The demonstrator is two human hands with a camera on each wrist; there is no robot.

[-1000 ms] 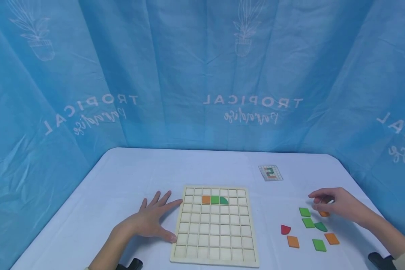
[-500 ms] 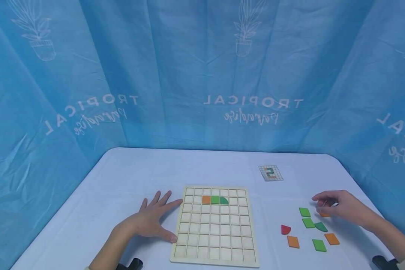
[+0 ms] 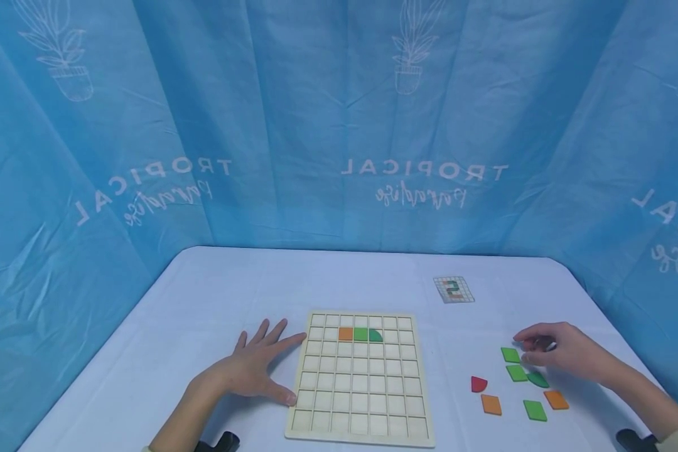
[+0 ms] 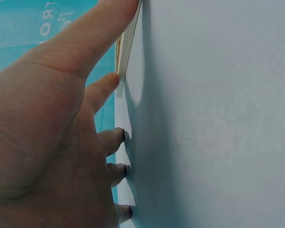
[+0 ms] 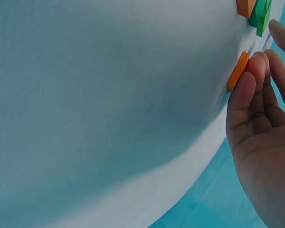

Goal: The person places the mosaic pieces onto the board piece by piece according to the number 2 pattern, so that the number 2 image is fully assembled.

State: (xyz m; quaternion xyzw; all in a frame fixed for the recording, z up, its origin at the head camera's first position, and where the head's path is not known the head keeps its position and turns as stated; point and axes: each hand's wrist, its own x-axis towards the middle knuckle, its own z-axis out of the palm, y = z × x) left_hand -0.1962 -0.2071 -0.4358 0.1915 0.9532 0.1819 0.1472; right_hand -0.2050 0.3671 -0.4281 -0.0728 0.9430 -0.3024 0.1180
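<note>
My left hand (image 3: 248,370) lies spread at the left edge of a pale wooden grid board (image 3: 397,427). Thumb and index fingertips touch that edge; the fingers are straight. In the board's second row sit an orange square tile (image 3: 346,334), a light green square tile (image 3: 360,334) and a dark green quarter-round tile (image 3: 375,336). My right hand (image 3: 562,351) hovers over the loose tiles, thumb and index apart beside a light green square tile (image 3: 510,355). The right wrist view shows an orange tile (image 5: 238,71) on the table by its lower fingers; the head view hides it.
More loose tiles lie to the right: a red quarter-round tile (image 3: 478,384), a dark green one (image 3: 538,379), and several green and orange squares. A card showing a coloured 2 (image 3: 454,289) lies behind them. A blue curtain (image 3: 339,125) hangs around the white table (image 3: 231,282).
My right hand shifts slightly right, then back left and nearer the light green tiles, and now covers the orange tile beneath it. The left hand and board stay still.
</note>
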